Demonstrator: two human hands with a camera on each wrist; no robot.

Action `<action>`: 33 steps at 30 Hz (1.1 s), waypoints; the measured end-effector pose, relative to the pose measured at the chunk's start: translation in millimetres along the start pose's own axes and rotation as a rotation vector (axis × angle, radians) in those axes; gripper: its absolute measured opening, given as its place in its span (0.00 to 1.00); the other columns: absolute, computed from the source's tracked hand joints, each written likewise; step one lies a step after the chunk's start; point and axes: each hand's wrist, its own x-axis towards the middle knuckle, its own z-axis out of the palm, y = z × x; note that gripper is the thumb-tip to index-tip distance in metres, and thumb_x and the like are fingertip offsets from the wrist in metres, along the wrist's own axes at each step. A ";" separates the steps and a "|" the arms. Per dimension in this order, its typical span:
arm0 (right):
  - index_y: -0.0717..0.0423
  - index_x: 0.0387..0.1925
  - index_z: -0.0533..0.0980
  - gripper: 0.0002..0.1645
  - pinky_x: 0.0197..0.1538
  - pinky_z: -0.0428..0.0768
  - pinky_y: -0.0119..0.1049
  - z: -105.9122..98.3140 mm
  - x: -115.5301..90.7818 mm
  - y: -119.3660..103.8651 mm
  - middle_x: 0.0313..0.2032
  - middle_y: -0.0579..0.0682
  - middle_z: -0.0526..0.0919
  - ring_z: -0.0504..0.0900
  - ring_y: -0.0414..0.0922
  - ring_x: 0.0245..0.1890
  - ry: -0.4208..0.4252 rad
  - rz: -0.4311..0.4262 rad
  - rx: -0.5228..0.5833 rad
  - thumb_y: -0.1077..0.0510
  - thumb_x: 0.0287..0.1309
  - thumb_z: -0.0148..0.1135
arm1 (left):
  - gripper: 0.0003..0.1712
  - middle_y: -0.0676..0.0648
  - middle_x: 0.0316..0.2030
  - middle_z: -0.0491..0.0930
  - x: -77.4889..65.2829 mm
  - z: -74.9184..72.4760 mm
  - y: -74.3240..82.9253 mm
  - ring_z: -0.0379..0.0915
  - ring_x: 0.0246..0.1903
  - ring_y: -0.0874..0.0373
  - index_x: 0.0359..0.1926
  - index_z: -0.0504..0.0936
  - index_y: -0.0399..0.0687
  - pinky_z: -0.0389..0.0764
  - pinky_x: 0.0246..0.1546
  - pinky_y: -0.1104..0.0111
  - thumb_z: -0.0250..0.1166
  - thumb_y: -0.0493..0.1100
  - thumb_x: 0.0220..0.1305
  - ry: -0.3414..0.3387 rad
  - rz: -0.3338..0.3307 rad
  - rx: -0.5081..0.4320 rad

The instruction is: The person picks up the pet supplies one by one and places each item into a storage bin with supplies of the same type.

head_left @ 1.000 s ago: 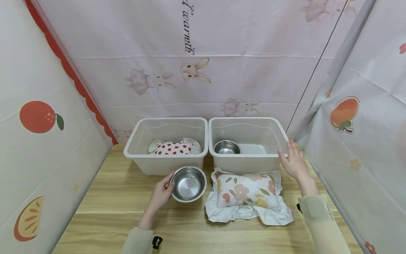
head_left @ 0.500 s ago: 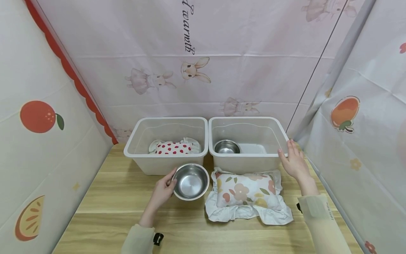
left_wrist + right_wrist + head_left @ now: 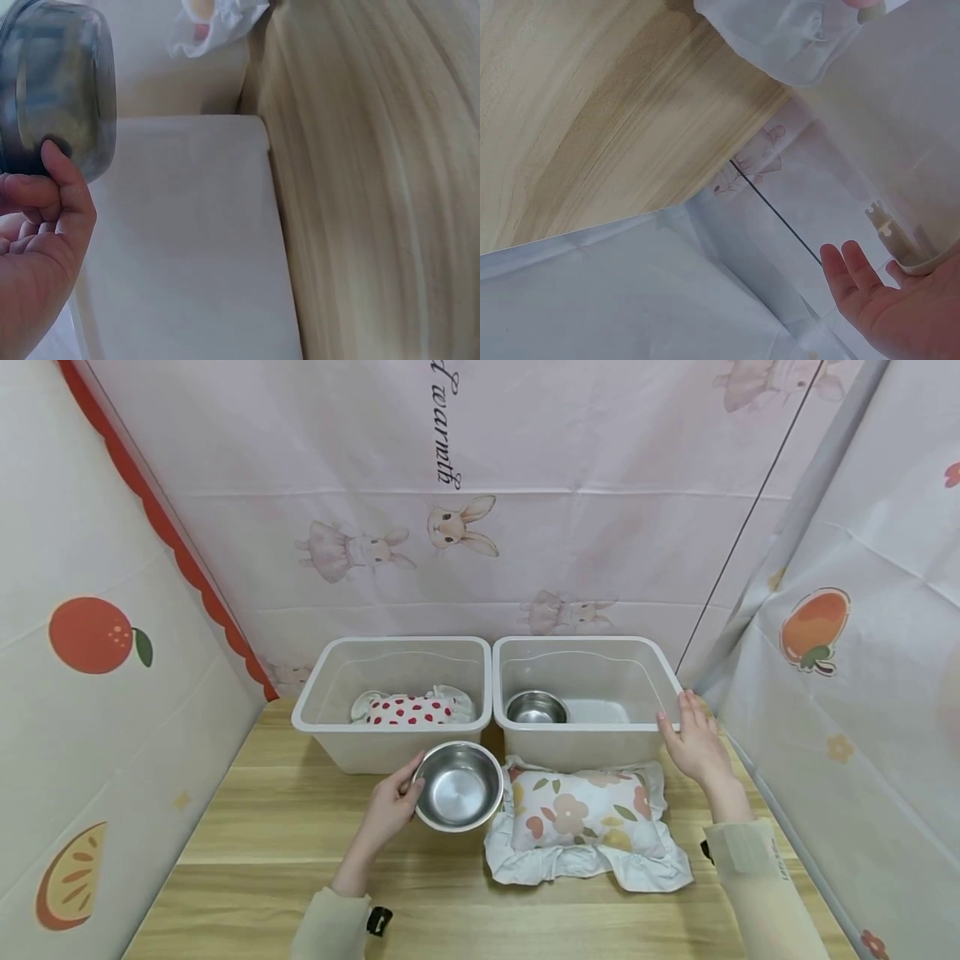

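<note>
My left hand (image 3: 392,803) pinches the left rim of a round stainless steel bowl (image 3: 458,787). The bowl is in the air in front of the two bins; the left wrist view shows its outer side (image 3: 90,90) above the fingers. Over on the right, my right hand (image 3: 699,745) rests with straight fingers against the right rim of the right white bin (image 3: 585,727). A smaller steel bowl (image 3: 537,707) sits inside that bin at its left. The left white bin (image 3: 390,728) holds a small pillow with red dots (image 3: 411,710).
A flowered pillow with a white ruffle (image 3: 577,814) lies on the wooden table (image 3: 247,827) in front of the right bin. Printed cloths (image 3: 570,527) hang behind and on both sides. The bins stand side by side.
My left hand has carried the steel bowl to the right and slightly up, close to the flowered pillow's left edge in the head view. My right hand has stayed still.
</note>
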 end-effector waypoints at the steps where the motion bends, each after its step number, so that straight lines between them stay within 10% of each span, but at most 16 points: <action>1: 0.70 0.74 0.40 0.47 0.65 0.49 0.71 0.0 0.0 0.0 0.74 0.69 0.39 0.45 0.78 0.67 0.001 0.000 -0.003 0.37 0.74 0.30 | 0.27 0.50 0.12 0.69 0.2 0.1 1.2 0.63 0.10 0.61 0.68 0.70 0.44 0.66 0.12 0.73 0.58 0.33 0.69 -0.004 0.002 -0.004; 33: 0.70 0.74 0.41 0.46 0.63 0.53 0.71 0.6 -1.1 -1.2 0.74 0.68 0.40 0.48 0.78 0.65 0.011 -0.004 -0.008 0.38 0.74 0.30 | 0.27 0.49 0.15 0.71 10.2 14.8 31.7 0.64 0.13 0.62 0.68 0.70 0.44 0.68 0.14 0.75 0.58 0.33 0.68 -0.040 0.042 -0.046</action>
